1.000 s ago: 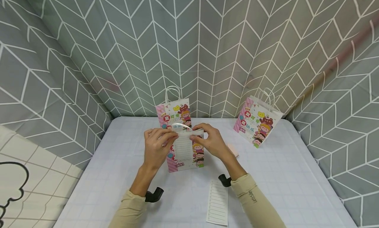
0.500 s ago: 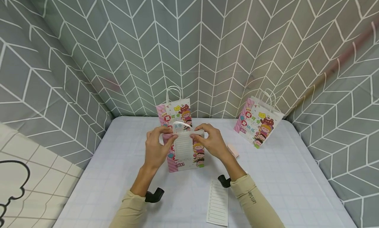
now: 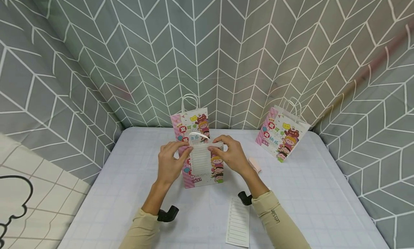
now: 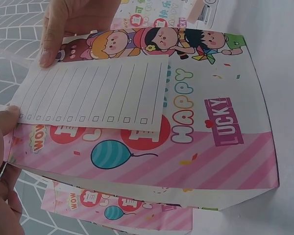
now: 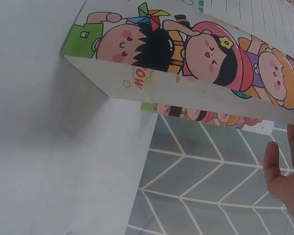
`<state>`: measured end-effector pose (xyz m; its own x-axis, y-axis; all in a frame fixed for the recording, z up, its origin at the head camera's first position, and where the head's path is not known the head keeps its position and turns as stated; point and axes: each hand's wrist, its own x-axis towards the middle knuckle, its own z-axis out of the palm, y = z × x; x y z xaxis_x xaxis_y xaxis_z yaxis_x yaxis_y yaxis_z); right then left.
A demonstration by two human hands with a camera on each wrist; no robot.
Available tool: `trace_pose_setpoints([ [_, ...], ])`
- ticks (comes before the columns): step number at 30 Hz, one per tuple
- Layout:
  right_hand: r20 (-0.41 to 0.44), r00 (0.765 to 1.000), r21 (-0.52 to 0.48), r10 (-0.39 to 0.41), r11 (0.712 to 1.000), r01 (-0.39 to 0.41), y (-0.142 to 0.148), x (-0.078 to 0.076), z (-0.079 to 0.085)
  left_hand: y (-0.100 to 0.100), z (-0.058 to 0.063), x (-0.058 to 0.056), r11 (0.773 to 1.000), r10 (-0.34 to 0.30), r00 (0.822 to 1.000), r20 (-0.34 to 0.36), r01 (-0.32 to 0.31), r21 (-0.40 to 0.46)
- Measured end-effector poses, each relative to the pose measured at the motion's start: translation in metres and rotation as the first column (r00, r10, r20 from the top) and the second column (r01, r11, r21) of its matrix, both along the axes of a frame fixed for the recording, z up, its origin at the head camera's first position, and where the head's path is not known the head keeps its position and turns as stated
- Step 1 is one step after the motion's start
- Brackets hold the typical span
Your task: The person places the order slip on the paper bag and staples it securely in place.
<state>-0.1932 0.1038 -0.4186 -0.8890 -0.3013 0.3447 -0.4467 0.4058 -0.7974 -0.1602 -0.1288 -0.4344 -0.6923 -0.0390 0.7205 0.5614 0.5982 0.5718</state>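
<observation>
A white and pink paper gift bag [image 3: 217, 167] with cartoon children stands upright mid-table, its white handle [image 3: 198, 134] up. Against its front lies a lined checklist slip [image 3: 200, 162], top end at the bag's upper edge. My left hand [image 3: 169, 163] pinches the upper left part, thumb at the slip's corner and fingers behind the bag. On the other side my right hand [image 3: 231, 155] pinches the top edge, with its thumb on the slip's other corner. In the left wrist view the slip [image 4: 95, 93] lies nearly flat on the bag, checkboxes along one side.
A matching gift bag [image 3: 189, 120] stands right behind this one, and another gift bag [image 3: 282, 132] leans at the back right. A second checklist slip [image 3: 237, 222] lies near the front. A small pale pink block [image 3: 254, 165] sits beside my right wrist.
My left fingers have opened out and shifted slightly along the bag's top edge, the thumb staying near the slip's corner. The right hand, bag and slip have barely moved.
</observation>
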Motion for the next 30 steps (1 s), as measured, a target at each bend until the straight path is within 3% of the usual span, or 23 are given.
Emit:
trace_pose_setpoints([
  [12,-0.053,0.999,0.008,-0.002,1.0,0.002,-0.0009,-0.0016,-0.0023,0.0002,-0.0019,-0.0007,1.0,-0.004,0.999,0.043,0.002,0.028],
  [30,-0.007,1.0,0.011,0.004,1.0,-0.004,0.0051,-0.0014,-0.0005,-0.001,0.001,-0.0015,1.0,-0.03,0.999,0.042,0.03,0.01],
])
